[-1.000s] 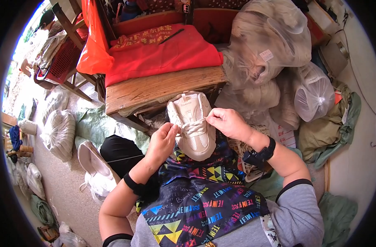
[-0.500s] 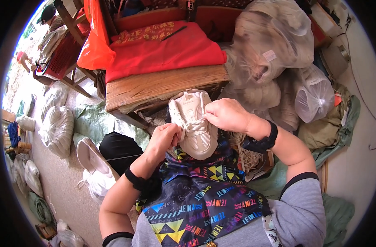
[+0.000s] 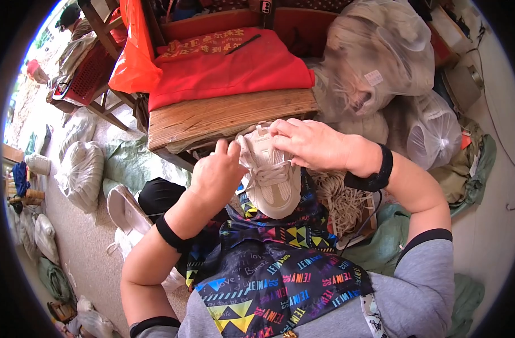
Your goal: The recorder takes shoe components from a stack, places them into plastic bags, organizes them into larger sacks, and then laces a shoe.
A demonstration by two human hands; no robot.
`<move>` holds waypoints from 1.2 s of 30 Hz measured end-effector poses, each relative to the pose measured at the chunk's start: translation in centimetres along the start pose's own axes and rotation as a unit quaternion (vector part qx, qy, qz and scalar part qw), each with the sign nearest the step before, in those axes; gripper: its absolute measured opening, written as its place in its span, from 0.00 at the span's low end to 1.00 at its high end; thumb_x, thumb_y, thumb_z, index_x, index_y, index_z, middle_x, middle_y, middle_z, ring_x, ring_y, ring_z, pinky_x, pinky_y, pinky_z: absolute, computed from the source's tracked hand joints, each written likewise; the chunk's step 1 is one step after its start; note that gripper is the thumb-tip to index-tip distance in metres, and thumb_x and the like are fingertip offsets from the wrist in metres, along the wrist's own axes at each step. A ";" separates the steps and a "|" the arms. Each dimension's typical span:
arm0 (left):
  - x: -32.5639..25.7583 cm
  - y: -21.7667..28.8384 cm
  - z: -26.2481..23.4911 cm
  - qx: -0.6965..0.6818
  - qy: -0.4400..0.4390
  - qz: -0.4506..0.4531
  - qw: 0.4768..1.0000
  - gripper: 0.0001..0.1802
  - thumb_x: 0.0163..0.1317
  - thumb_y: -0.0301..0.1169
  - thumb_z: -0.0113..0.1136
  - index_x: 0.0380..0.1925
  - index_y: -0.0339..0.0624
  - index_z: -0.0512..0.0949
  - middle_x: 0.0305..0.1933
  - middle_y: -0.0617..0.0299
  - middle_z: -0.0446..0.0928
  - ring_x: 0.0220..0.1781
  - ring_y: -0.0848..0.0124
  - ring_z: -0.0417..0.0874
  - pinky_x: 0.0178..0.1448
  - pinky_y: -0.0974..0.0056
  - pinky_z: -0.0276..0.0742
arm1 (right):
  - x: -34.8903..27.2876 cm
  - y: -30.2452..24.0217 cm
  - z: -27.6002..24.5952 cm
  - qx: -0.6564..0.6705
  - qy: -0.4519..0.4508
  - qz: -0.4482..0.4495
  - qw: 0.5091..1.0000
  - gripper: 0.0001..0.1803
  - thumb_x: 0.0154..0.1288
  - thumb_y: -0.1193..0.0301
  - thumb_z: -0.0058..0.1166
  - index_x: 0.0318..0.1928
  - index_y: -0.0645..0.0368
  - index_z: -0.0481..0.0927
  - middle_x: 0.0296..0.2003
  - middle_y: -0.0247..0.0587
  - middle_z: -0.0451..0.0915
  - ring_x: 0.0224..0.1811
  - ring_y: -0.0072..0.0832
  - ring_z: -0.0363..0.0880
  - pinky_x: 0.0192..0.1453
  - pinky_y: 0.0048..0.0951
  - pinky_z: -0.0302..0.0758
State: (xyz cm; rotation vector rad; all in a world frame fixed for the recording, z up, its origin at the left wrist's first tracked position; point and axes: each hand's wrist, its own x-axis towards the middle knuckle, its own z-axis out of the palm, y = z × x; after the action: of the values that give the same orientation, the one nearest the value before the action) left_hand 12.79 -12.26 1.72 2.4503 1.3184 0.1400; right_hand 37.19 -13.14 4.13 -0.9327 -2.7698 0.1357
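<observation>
A cream mesh sneaker rests in front of me with its toe toward my body, at the near edge of the wooden table. A flat cream shoelace crosses its front. My left hand is closed at the shoe's left side, fingers bent and the lace running up to them. Over the tongue and right eyelets lies my right hand, its fingers curled and thumb by the lace; its grip is partly hidden. A second pale shoe lies to the left, beside a black cloth.
Red cloth with a dark pen-like stick covers part of the wooden table. Loose laces fill a box right of the shoe. Stuffed plastic bags crowd the right; white bags stand left. A patterned apron covers my lap.
My left hand has risen beside the shoe, its fingers now higher. My right hand has moved up and leftward, from the lace's right end to over the tongue. The view has shifted slightly.
</observation>
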 end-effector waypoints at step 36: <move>0.6 3.2 -6.3 -0.477 0.280 0.188 0.812 0.07 0.61 0.31 0.63 0.33 0.39 0.83 0.48 0.60 0.66 0.53 0.71 0.69 0.59 0.66 0.63 | 3.7 -4.9 -5.1 0.619 0.170 0.164 0.749 0.08 0.68 0.71 0.54 0.35 0.64 0.78 0.39 0.34 0.74 0.36 0.16 0.74 0.39 0.19 0.73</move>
State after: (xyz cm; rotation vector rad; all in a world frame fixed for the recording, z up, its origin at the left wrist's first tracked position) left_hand 14.07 -11.69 8.68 1.7368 0.6052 1.3509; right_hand 32.63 -14.67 10.50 -0.8298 -1.5128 1.4506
